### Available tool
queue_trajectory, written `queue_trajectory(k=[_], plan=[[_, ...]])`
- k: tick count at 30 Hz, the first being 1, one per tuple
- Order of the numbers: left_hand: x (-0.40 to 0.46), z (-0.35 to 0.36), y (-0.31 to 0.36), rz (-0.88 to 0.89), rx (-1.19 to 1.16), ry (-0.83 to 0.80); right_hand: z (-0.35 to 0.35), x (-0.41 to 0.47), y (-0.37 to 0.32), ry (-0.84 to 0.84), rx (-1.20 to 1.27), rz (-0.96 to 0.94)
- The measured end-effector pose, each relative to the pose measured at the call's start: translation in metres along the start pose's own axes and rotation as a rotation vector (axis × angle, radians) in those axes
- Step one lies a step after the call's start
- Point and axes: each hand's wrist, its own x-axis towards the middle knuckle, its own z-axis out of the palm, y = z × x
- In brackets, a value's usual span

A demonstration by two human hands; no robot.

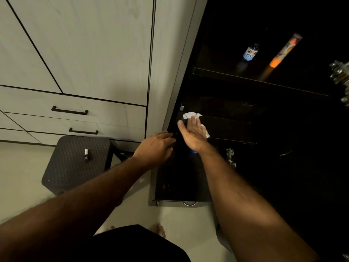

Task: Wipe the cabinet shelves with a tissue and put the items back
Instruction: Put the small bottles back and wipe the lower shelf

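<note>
The dark cabinet stands open on the right. My right hand (pixel 191 134) lies flat with straight fingers on a white tissue (pixel 189 115), pressing it onto the left end of a dark middle shelf (pixel 230 127). The tissue shows beyond my fingertips and to the right of my palm. My left hand (pixel 155 148) rests with relaxed fingers against the cabinet's left edge, just left of the right hand, holding nothing. On the upper shelf (pixel 264 82) stand a dark blue-labelled bottle (pixel 250 52) and a tall orange tube (pixel 285 52). A small blue object (pixel 193 151) peeks from under my right wrist.
A dark woven stool (pixel 75 163) stands at the left with a small white-capped bottle (pixel 86 154) on it. Pale drawers with black handles (pixel 69 110) fill the wall behind. Metal hinges (pixel 340 72) stick out at the right edge. My bare feet (pixel 159 229) are on the pale floor.
</note>
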Motion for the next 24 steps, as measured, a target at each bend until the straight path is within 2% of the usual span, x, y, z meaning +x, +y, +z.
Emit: queue_trajectory(k=[4,8,11,14,18,24], plan=[[0.001,0.000,-0.005,-0.010,0.033,-0.033,0.003,-0.014,0.005,-0.014,0.095,-0.092],[0.001,0.000,-0.010,-0.039,0.011,-0.077,-0.015,-0.013,0.033,0.048,0.065,-0.018],[0.001,0.002,-0.011,-0.039,0.002,-0.074,-0.020,-0.007,0.042,0.177,0.026,-0.014],[0.002,0.002,-0.014,-0.045,-0.002,-0.046,-0.015,-0.009,0.047,0.300,0.018,-0.137],[0.002,0.003,-0.016,-0.070,0.000,-0.027,0.004,-0.011,0.051,0.141,-0.083,-0.089],[-0.002,0.003,-0.017,-0.071,0.016,-0.018,0.002,0.009,0.019,0.118,-0.078,0.024]])
